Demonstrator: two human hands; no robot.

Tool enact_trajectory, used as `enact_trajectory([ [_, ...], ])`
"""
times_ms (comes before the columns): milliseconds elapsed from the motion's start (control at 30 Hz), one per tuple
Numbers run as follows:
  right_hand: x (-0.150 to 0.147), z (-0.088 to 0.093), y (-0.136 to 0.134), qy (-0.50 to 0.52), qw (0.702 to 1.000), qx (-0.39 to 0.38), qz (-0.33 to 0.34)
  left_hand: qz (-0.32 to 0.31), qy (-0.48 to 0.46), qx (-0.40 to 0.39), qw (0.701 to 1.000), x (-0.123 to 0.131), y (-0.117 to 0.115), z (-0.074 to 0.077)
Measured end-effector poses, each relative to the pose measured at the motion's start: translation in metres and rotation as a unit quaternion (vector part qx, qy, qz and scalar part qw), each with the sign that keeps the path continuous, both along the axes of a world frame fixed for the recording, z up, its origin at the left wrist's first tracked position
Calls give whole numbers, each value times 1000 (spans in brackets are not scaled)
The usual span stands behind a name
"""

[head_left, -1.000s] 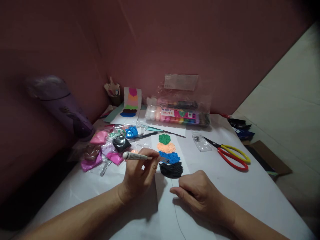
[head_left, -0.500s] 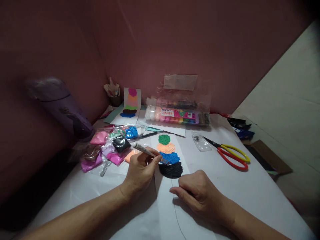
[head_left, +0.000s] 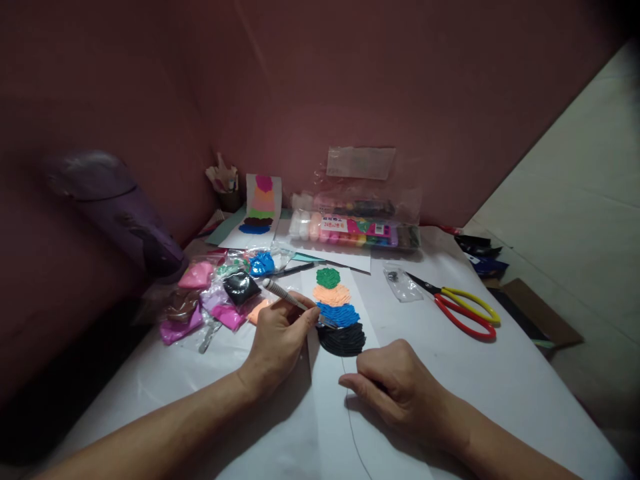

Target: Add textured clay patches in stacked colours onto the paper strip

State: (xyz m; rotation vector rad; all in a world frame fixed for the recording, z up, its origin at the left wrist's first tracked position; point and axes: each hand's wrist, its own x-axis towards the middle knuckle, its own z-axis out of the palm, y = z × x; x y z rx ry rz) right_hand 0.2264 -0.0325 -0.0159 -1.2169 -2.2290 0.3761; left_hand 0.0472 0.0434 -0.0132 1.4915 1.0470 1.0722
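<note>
My left hand [head_left: 277, 337] is closed in a pinch around a pen-shaped clay tool [head_left: 285, 295] with a pale, ringed handle. Its thin tip lies at the border between the blue clay band [head_left: 343, 314] and the black clay band [head_left: 344, 340]. Above these sit an orange band [head_left: 332, 295] and a green one [head_left: 328, 277], all with ridged surfaces, on a long white paper strip [head_left: 327, 413]. A curved drawn line runs down the strip below the black clay. My right hand [head_left: 395, 380] rests curled on the strip, knuckles close to the black clay, with nothing visible in it.
Bagged clay lumps [head_left: 241, 287] lie to the left, near a purple bottle [head_left: 135, 220]. Scissors [head_left: 465, 313] and a small clear bag [head_left: 401, 283] are on the right. Behind stand a clay pack [head_left: 350, 230], a finished-looking clay card [head_left: 260, 207] and a stick holder [head_left: 227, 190].
My left hand and the clay tool have shifted slightly left, with the tip still near the blue and black border. The right hand stays in place.
</note>
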Motion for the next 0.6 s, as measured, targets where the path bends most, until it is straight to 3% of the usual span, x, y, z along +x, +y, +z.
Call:
enact_trajectory([
  [233, 1, 0, -1, -5, 1000, 5, 1, 0, -23, -8, 1000, 1, 0, 1],
  [600, 0, 0, 0, -9, 1000, 5, -2, -13, 41, 14, 999, -1, 0, 0],
])
